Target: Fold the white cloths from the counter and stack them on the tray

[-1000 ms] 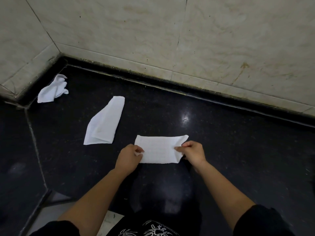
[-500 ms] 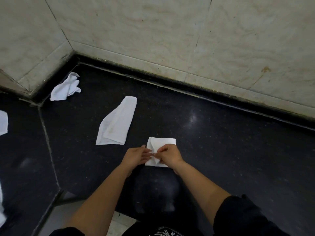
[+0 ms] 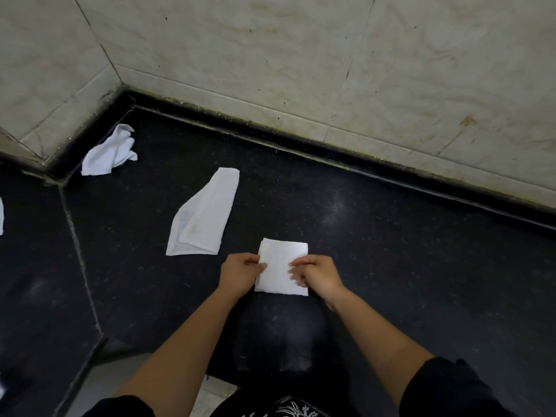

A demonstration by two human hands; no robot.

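Folded white cloth (image 3: 284, 266) lies flat on the black bench (image 3: 391, 266), near the front edge, centre of view. It reads as a small, roughly square packet with layered edges visible along its left side.

Left hand (image 3: 240, 272): grip closed on the cloth's left edge, thumb on top, fingers curled at the edge. Right hand (image 3: 319, 275): fingers (image 3: 296, 273) spread and resting on the cloth's right half, pressing it to the bench; not a pinch as far as can be seen.

Second cloth (image 3: 204, 215), loosely folded into a long strip, lies to the left and behind the first, apart from it. Crumpled cloth (image 3: 109, 152) sits in the far left corner near the tiled wall (image 3: 270, 55). A sliver of another white cloth (image 3: 1, 215) shows at the left frame edge.

No tray in view.
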